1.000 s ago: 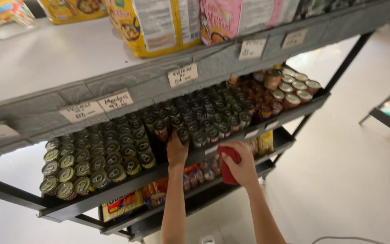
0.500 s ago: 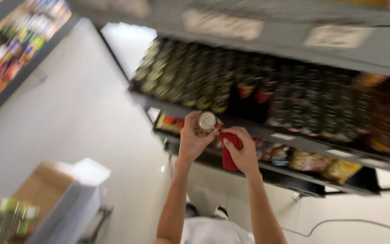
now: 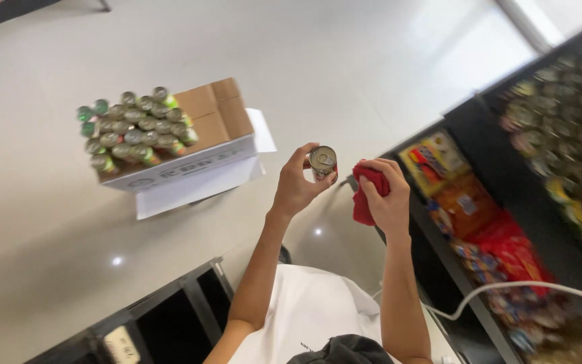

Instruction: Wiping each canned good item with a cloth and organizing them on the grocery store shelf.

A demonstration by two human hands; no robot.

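My left hand [image 3: 296,185] holds a small metal can [image 3: 322,162] with a pull-tab lid, its top facing the camera. Right beside it, my right hand [image 3: 386,199] grips a bunched red cloth [image 3: 366,192], which sits close against the can's side. Both hands are raised above the pale floor, just left of a dark shelf unit [image 3: 479,141].
A white cardboard box [image 3: 190,172] with brown flaps stands on the floor, with several green cans [image 3: 133,131] stacked on it. The shelf unit at right holds colourful packets [image 3: 469,202] and rows of cans [image 3: 567,128]. A white cable [image 3: 520,290] crosses the lower right. A dark rack [image 3: 170,317] lies below left.
The view has swung away from the shelves toward the floor and the box of cans. My left hand took a can off the shelf and now holds it next to the red cloth.
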